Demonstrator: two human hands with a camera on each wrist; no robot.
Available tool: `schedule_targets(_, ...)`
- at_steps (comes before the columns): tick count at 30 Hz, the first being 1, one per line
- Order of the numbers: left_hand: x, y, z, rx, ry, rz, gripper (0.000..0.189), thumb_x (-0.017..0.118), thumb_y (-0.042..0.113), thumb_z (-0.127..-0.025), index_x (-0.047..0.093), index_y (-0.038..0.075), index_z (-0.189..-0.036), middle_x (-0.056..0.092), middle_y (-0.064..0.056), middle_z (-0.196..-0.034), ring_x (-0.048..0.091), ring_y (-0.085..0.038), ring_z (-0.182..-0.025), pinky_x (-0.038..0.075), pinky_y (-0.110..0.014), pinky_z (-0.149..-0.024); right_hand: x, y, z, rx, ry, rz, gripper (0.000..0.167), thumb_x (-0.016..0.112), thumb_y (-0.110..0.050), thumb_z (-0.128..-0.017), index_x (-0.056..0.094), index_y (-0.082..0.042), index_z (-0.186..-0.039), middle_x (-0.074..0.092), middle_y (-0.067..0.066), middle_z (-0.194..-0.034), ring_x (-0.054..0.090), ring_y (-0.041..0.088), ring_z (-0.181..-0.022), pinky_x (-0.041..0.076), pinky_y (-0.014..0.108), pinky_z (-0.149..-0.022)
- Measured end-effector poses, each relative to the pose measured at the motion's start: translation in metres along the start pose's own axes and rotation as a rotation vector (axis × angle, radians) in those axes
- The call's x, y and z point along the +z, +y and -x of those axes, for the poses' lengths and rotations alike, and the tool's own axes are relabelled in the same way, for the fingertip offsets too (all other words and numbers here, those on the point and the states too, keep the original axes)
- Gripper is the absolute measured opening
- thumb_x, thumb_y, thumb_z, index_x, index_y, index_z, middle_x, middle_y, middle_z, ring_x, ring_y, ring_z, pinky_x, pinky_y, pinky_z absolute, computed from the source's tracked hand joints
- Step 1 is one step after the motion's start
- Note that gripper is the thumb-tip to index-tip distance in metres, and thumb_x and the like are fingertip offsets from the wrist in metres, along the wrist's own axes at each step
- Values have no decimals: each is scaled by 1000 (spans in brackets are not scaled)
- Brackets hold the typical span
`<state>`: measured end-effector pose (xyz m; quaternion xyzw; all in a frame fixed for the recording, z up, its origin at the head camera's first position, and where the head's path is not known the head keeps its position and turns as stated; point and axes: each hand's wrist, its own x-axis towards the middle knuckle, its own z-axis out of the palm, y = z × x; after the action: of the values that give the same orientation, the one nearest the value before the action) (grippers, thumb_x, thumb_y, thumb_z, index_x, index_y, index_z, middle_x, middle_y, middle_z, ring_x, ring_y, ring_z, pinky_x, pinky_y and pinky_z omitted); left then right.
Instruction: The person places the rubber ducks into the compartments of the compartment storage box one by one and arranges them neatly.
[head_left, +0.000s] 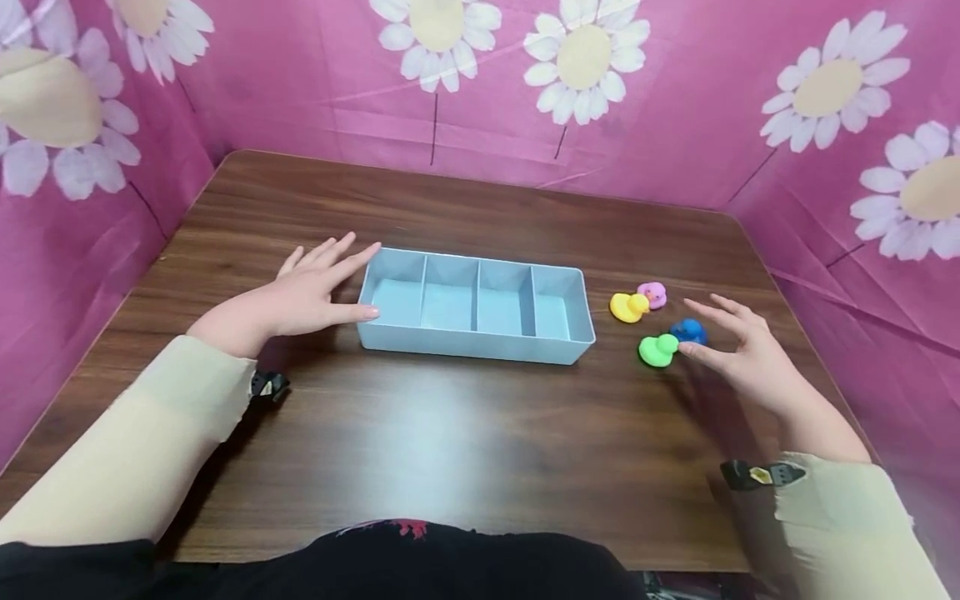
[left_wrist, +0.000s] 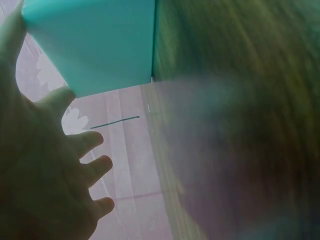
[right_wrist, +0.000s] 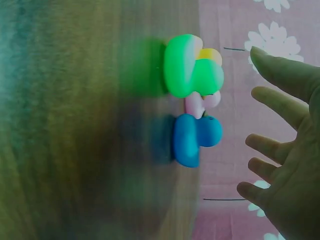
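Note:
A pale blue tray with a row of several compartments (head_left: 468,343) stands on the table. At its left end my left hand (head_left: 303,292) spreads its fingers, thumb and index fingertips at the rim corners. In the left wrist view the tray's end wall (left_wrist: 95,50) lies between thumb and index finger. To the tray's right sit a yellow duck (head_left: 626,307), a pink duck (head_left: 655,294), a green duck (head_left: 657,352) and a blue duck (head_left: 688,332). My right hand (head_left: 750,354) hovers over the blue and green ducks, fingers spread, holding nothing. The right wrist view shows it apart from the green duck (right_wrist: 182,67).
The brown wooden table (head_left: 450,450) reaches back to a pink cloth (head_left: 480,125) printed with white flowers, which also hangs at both sides. Dark wrist straps (head_left: 761,475) sit on both sleeves. The person's black shirt (head_left: 450,567) is at the near edge.

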<state>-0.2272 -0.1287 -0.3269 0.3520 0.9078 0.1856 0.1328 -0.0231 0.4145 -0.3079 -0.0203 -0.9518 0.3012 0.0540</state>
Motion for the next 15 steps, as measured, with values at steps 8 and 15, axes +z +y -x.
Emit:
schedule_targets(8, 2, 3, 0, -3, -2, 38, 90, 57, 63, -91, 6, 35, -160, -5, -8, -165, -2, -42, -147, -9, -63, -111, 3, 16, -2, 83, 14, -45, 58, 77, -21, -89, 55, -1, -139, 27, 31, -152, 17, 55, -139, 12, 75, -104)
schedule_targets(15, 3, 3, -2, -3, -9, 51, 91, 59, 61, -92, 6, 34, -160, -4, -9, -165, -3, -42, -147, -9, -63, -111, 5, 24, -9, 255, 162, -30, 60, 75, -33, -90, 59, 6, -133, 40, 31, -146, 32, 47, -136, 24, 60, -109)
